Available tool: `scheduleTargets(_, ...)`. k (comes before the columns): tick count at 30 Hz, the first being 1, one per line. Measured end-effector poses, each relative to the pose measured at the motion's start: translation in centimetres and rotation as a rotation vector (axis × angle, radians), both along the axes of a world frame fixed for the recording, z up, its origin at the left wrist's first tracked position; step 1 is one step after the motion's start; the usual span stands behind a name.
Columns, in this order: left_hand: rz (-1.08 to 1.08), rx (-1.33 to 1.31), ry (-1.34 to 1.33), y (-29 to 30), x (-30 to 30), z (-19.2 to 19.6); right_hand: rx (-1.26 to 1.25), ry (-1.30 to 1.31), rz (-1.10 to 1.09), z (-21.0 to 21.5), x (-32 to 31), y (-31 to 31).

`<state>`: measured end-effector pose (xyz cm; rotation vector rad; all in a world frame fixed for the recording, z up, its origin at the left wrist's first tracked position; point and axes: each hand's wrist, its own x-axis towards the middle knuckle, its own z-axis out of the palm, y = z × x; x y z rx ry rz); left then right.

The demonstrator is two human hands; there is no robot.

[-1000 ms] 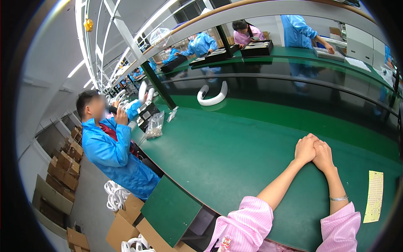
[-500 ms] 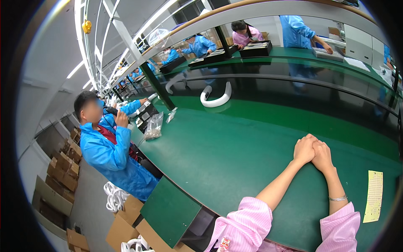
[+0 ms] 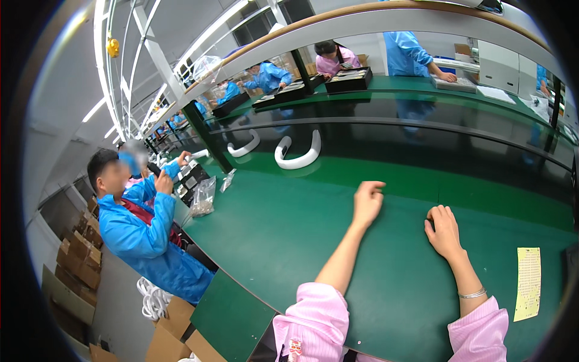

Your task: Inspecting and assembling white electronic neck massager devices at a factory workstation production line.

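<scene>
My left hand (image 3: 368, 204) is held over the green worktop (image 3: 289, 241), near its far strip, with nothing in it. Its fingers point right, loosely bent and partly spread. Lower and to the right, my right hand (image 3: 444, 231) rests on or just above the worktop, also empty, thumb apart from the slightly curled fingers. Beyond my left hand, a white U-shaped piece (image 3: 300, 160) lies at the edge of the dark, shiny belt (image 3: 386, 145). A second white curved piece (image 3: 244, 146) lies farther left on it. Near my right forearm is a yellow printed sheet (image 3: 528, 283).
A person in blue (image 3: 136, 223) stands at the left end, holding a dark object. A clear plastic bag (image 3: 203, 198) of small parts lies there. A post (image 3: 205, 136) rises from the bench. Cartons (image 3: 175, 320) stand at lower left. Workers with black trays (image 3: 348, 80) sit opposite.
My clasped hands have come apart; the left has moved left, the right stays lower down. My view has shifted slightly. Both white curved pieces have moved a little rightward along the belt.
</scene>
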<state>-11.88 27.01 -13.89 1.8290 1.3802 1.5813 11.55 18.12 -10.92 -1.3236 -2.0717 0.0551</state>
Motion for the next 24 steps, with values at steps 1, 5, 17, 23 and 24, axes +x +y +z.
scheduleTargets(1,0.173,0.054,0.087,0.6,-1.5,0.3,0.044,-0.026,0.0,-0.1,0.1,0.1)
scheduleTargets(5,0.509,0.059,0.288,2.3,-7.2,0.8,0.052,-0.108,0.008,-0.6,0.0,0.2)
scheduleTargets(17,0.945,-0.025,0.766,10.5,-14.8,0.1,-0.055,-0.189,-0.046,0.6,-0.9,0.4)
scheduleTargets(23,0.801,-0.275,0.787,11.0,-16.6,1.0,-0.048,-0.28,-0.04,0.3,-1.0,0.4)
scheduleTargets(24,0.775,-0.31,0.809,10.9,-16.1,1.6,-0.052,-0.284,-0.046,0.4,-0.8,0.4)
